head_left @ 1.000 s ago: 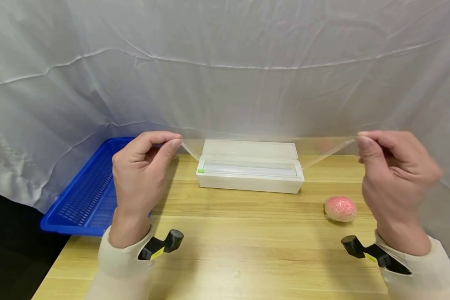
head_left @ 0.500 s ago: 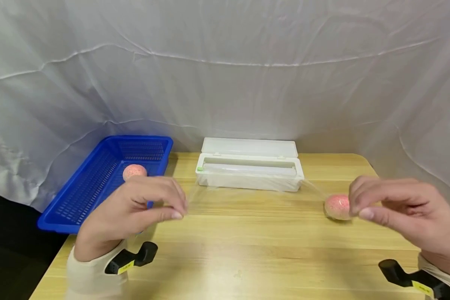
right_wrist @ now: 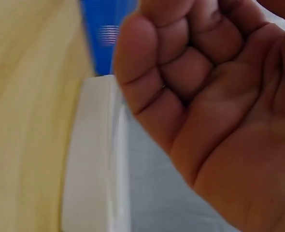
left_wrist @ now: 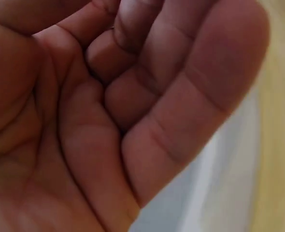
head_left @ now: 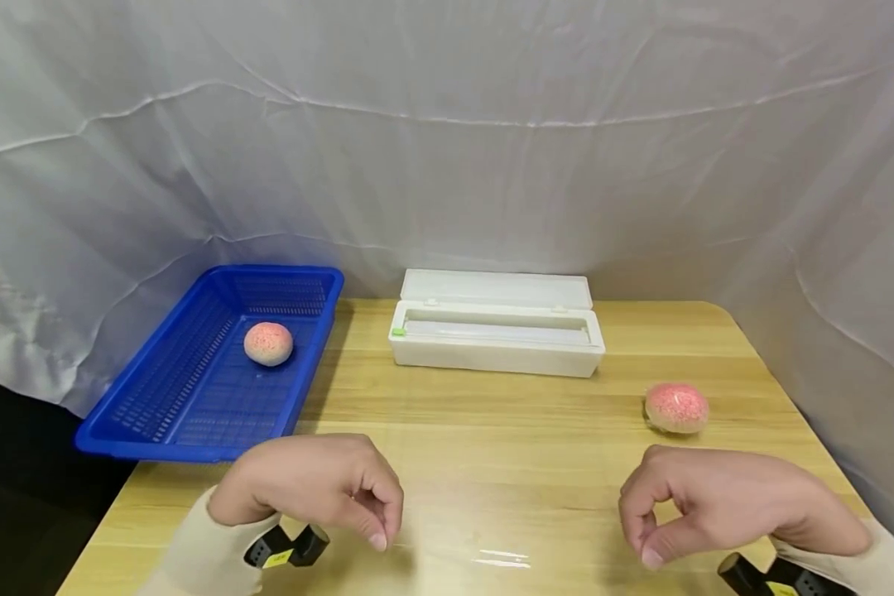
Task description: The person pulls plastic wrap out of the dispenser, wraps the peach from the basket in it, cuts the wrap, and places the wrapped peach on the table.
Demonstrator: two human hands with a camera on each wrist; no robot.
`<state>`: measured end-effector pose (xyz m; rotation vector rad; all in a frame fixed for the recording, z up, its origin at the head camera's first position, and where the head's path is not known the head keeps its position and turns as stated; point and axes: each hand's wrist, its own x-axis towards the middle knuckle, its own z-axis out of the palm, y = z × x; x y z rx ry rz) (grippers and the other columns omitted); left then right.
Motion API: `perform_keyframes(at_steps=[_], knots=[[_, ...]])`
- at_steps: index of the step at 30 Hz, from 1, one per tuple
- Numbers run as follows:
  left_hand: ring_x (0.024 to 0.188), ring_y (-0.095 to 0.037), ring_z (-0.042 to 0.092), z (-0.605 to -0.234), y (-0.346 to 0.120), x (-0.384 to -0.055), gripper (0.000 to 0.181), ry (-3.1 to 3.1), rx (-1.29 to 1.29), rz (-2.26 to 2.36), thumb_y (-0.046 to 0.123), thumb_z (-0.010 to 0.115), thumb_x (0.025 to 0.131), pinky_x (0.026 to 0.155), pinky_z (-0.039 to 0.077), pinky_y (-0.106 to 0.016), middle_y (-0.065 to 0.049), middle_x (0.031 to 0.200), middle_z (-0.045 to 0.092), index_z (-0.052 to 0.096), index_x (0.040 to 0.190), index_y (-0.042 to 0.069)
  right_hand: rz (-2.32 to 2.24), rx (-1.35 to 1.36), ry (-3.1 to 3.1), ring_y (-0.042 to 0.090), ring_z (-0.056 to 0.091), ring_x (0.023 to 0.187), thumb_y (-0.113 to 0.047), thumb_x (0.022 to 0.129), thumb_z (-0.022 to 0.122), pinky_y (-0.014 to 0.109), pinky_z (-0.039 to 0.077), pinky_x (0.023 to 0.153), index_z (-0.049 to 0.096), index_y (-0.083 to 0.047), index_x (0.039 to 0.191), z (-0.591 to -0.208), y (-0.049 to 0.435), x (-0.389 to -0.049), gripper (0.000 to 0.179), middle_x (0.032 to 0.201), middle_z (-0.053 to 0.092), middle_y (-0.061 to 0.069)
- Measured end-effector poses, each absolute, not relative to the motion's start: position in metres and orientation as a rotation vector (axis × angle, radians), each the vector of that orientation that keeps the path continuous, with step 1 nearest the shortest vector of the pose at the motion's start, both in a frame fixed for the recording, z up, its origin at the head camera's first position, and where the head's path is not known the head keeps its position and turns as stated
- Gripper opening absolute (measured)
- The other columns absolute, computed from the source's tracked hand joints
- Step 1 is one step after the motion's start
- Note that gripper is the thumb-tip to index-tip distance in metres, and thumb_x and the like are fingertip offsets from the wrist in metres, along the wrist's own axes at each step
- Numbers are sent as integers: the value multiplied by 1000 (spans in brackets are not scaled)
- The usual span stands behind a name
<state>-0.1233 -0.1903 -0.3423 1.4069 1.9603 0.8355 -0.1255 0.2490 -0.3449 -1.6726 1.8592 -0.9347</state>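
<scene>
My left hand [head_left: 328, 484] pinches one corner of a sheet of cling film [head_left: 502, 558] between thumb and fingers, low over the table's front. Opposite it, my right hand [head_left: 723, 501] pinches the other corner. The film is so clear that only glare streaks between the hands show it; its far edge is hard to make out. Behind stands a white cling film dispenser [head_left: 495, 358], lid raised, roll inside, a green slider at its left end. Beyond my right hand lies a pink-speckled oval ball [head_left: 676, 407] with a shiny clear wrapping. Both wrist views show curled fingers; the fingertips' grip is hidden.
A blue perforated basket [head_left: 313, 372] stands at the left edge of the wooden table [head_left: 521, 463]. Inside it sits another pink-speckled ball [head_left: 268, 343]. A pale grey cloth [head_left: 447, 190] hangs behind and along the sides.
Both hands have come down and toward me from above the dispenser, drawing the film out over the table. The ball in the basket, hidden by my left hand before, now shows.
</scene>
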Motion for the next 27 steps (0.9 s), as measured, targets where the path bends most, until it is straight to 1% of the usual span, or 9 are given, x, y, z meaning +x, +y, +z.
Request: perform_keyframes(at_steps=[2,3,7,9,12,15,19,21,27], knots=[[68,13,48,-356,-190,-125,9,1955,1290,820,23,77,96,61,46,-11,14,74,63,78,90,17,-897,-1547,1872,-18,46,76,-9,92,77,8,47,62,73,-19,91,-354,246,-125,11,71,62,-4],[66,12,49,-363,-191,-125,8,1948,1228,817,22,78,95,61,47,-12,14,72,64,79,89,16,-877,-1489,1879,-18,45,75,-11,91,77,9,47,61,74,-19,89,-358,245,-124,9,69,62,-3],[63,7,61,-384,-188,-125,6,1948,1022,787,15,80,91,62,53,-16,11,68,68,80,86,15,-787,-1308,1903,-18,44,66,-14,89,79,10,47,57,77,-17,85,-375,238,-124,5,63,63,0],[59,3,64,-393,-184,-123,6,1941,932,777,11,81,90,61,55,-18,9,65,69,80,84,14,-734,-1245,1914,-18,42,62,-13,87,81,10,45,54,78,-16,84,-384,234,-123,5,62,63,-1],[55,3,61,-402,-179,-120,8,1943,855,735,8,83,88,59,56,-19,13,64,67,81,82,13,-656,-1170,1945,-16,40,56,-9,84,82,11,43,52,79,-15,81,-397,228,-120,8,60,62,-6],[60,8,58,-409,-174,-117,7,1946,875,662,8,84,85,63,55,-16,16,68,69,82,81,12,-571,-1150,1994,-15,39,56,-6,80,83,10,44,53,80,-17,77,-409,223,-118,11,61,64,-14],[68,12,54,-416,-170,-116,5,1948,958,572,11,85,85,67,51,-12,15,73,73,82,81,12,-506,-1151,2037,-16,38,55,-3,75,82,8,44,54,81,-17,74,-420,217,-116,15,62,65,-19],[67,12,53,-419,-169,-115,5,1956,968,556,12,85,85,66,50,-11,14,72,73,83,81,12,-490,-1140,2054,-16,38,54,-2,74,82,8,43,53,81,-18,72,-423,216,-115,16,60,64,-19],[64,10,54,-428,-168,-114,10,2021,936,529,11,88,83,64,49,-13,21,66,64,80,79,14,-459,-1015,2100,-14,41,51,3,72,82,10,44,52,78,-17,67,-428,214,-111,21,56,58,-20]])
